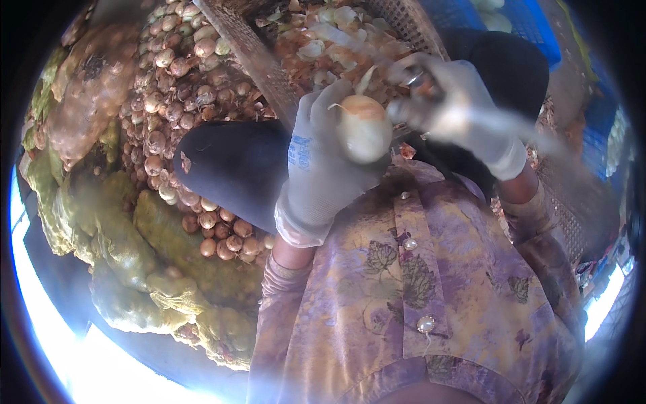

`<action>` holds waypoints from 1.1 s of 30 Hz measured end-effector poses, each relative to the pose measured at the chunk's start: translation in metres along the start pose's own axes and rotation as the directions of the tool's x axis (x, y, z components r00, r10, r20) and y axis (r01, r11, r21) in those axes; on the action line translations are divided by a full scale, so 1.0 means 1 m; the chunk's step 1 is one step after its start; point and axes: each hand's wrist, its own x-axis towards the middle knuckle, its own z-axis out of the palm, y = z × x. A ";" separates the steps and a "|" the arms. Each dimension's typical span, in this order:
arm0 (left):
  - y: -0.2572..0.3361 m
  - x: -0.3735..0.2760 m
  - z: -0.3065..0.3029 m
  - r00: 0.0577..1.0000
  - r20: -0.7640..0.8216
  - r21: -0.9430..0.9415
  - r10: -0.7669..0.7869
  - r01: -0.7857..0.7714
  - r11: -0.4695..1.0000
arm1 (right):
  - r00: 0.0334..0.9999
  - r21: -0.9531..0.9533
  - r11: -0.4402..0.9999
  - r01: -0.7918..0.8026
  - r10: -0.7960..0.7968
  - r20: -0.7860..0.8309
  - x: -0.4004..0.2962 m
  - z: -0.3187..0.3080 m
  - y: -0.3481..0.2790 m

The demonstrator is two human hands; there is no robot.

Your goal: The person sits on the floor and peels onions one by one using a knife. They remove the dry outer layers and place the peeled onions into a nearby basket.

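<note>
My left hand [328, 141], in a white glove with blue print, is closed around a partly peeled onion [364, 132]. Bare pale flesh shows on the onion's lower side, and a patch of brown-orange skin stays on top. To its right, my gloved right hand [451, 103] is blurred by motion. Its fingers are curled around what looks like a knife [421, 81] with a metal glint; a pale blurred streak runs from it to the upper left. A small gap shows between the right fingers and the onion.
A wicker-like crate [252, 55] with onion peelings [333, 50] stands ahead of my hands. Unpeeled onions [166, 111] are heaped at left, beside yellow-green net sacks [116, 242]. My bent knee [227, 161] lies between. At upper right, a blue plastic crate [535, 30] holds pale onions [494, 20].
</note>
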 end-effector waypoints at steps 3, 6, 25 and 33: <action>-0.004 -0.001 0.002 0.998 0.055 0.009 0.023 -0.023 1.000 | 0.985 -0.224 0.962 0.154 -0.133 0.106 0.006 0.002 -0.025; 0.004 -0.004 -0.002 0.998 0.058 -0.037 -0.038 0.040 0.998 | 0.985 -0.378 0.914 0.149 -0.171 -0.026 0.015 0.002 0.006; -0.011 0.001 -0.016 0.998 -0.054 0.104 0.027 -0.021 0.994 | 0.840 0.428 0.769 -0.474 0.249 0.482 -0.048 -0.031 0.031; -0.023 -0.005 -0.003 0.998 0.048 -0.058 -0.050 0.052 0.997 | 0.999 0.174 0.985 0.012 -0.020 0.045 -0.039 0.004 0.020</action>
